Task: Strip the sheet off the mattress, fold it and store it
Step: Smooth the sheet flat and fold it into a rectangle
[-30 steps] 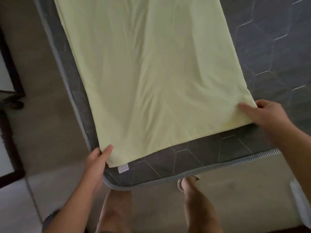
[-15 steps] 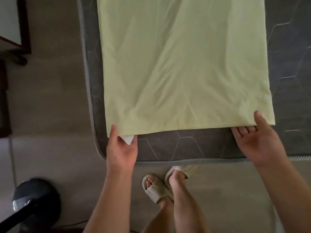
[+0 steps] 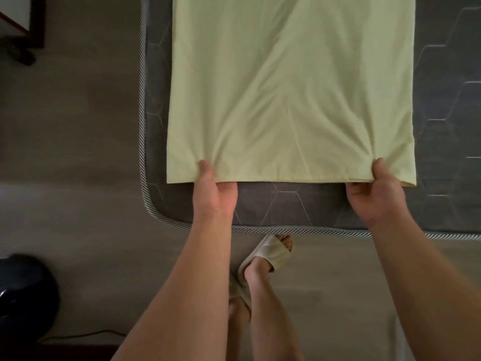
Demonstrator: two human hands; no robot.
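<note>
Head view: folded sheet point(image 3: 291, 95) lies lengthwise, running away along mattress point(image 3: 442, 126).

Fingers of both hands tucked under sheet point(image 3: 291, 100) edge, unseen; sheet and mattress point(image 3: 447, 126) cut off at top, dark round object point(image 3: 23, 295) at lower left blurred, unidentifiable.

Left hand point(image 3: 214, 190) and right hand point(image 3: 374, 195) both pinching, thumbs on top, forearms extended forward.

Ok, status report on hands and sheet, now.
Left hand pinches sheet near edge; right hand likewise. Sheet folded, flat on mattress. Nothing lies on the sheet.
</note>
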